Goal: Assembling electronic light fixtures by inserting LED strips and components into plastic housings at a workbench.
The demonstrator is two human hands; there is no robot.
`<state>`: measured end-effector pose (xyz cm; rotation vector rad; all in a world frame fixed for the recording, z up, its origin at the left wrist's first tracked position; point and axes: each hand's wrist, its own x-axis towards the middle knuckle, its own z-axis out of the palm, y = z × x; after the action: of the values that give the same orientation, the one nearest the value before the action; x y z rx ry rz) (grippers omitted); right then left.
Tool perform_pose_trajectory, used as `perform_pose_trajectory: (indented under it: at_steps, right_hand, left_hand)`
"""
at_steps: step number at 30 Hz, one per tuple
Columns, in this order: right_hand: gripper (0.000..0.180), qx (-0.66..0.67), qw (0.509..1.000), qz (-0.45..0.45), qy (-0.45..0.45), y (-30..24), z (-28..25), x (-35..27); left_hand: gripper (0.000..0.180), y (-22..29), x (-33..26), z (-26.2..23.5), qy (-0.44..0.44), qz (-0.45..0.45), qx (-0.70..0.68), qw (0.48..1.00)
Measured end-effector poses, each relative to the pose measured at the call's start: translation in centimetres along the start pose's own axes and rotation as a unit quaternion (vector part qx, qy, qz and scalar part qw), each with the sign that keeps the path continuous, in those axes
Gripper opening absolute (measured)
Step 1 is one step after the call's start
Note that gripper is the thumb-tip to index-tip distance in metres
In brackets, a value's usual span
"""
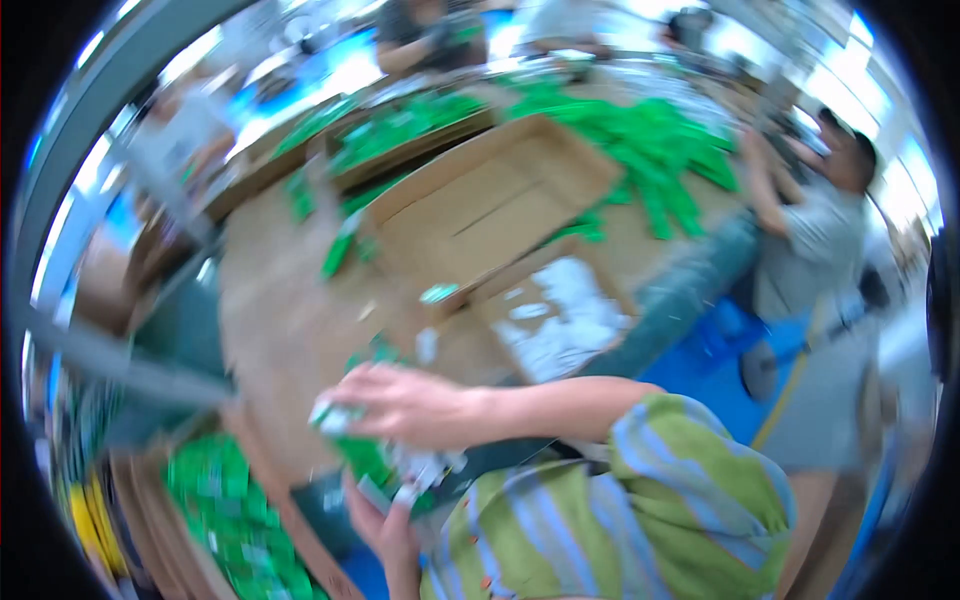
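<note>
A green-and-white packet [367, 458], blurred by motion, is held between my two hands at the table's near edge. My right hand [415, 402] reaches across from the right, its fingers closed over the packet's upper end, where something white shows at the fingertips. Below it, my left hand [385, 525] is closed around the lower part with the thumb up. White pieces [430, 465] show between the hands, too smeared to name. Just beyond my right hand, another small green piece [375, 350] lies on the brown table [270, 330].
A cardboard tray [480, 205] stands mid-table, with a smaller box [625, 300] of white slips nearer me. Green packets [660, 140] pile up at the back right. A carton of green packets [215, 500] sits low on the left. A co-worker [820, 220] is at the right.
</note>
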<state>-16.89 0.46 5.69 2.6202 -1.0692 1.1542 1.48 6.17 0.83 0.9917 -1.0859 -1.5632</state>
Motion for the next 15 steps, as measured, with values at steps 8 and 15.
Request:
perform_pose_trajectory:
  at_steps: [8, 15]
  right_hand:
    - [0.033, 0.219, 0.968, 0.078, 0.093, 2.3, 0.7, -0.8]
    - [0.027, 0.684, 0.698, 0.212, 0.004, 0.8, -1.9, -0.5]
  left_hand:
    - [0.053, 2.7, -1.9, 0.3, -0.114, 0.039, 0.048, 0.992]
    - [0.05, 4.7, -1.4, 0.1, -0.119, -0.047, 0.028, 0.991]
